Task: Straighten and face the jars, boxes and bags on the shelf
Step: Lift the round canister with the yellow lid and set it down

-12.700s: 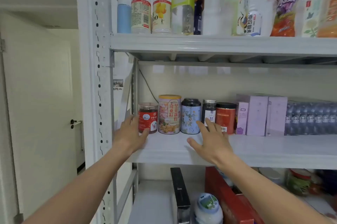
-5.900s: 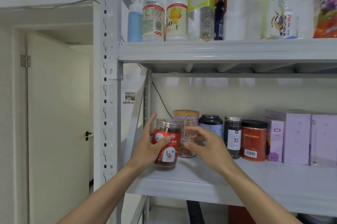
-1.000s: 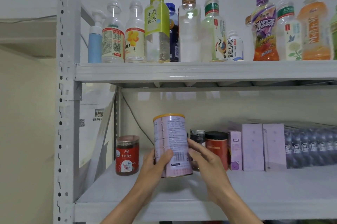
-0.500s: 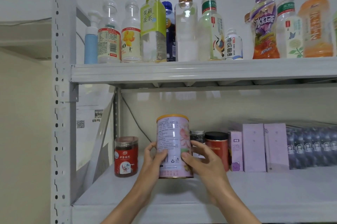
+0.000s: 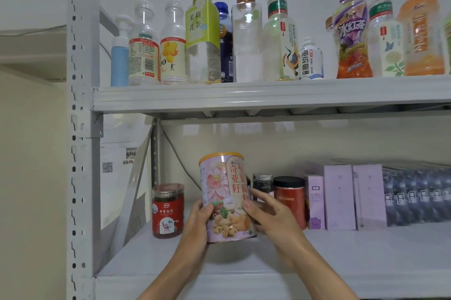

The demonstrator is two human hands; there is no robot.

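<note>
The stiff, smooth pink tin [image 5: 225, 198] is gripped low on both sides by the left hand [image 5: 198, 223] and right hand [image 5: 271, 216], just above the shelf [image 5: 341, 258]; it is probably light.

Four jars [image 5: 168, 210] (one held), three lilac boxes [image 5: 339, 197].

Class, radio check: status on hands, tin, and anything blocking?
Left hand and right hand grip pink tin, lifted, tilted, front label out. Shelf spot below free. Red jar stands clear left.
</note>
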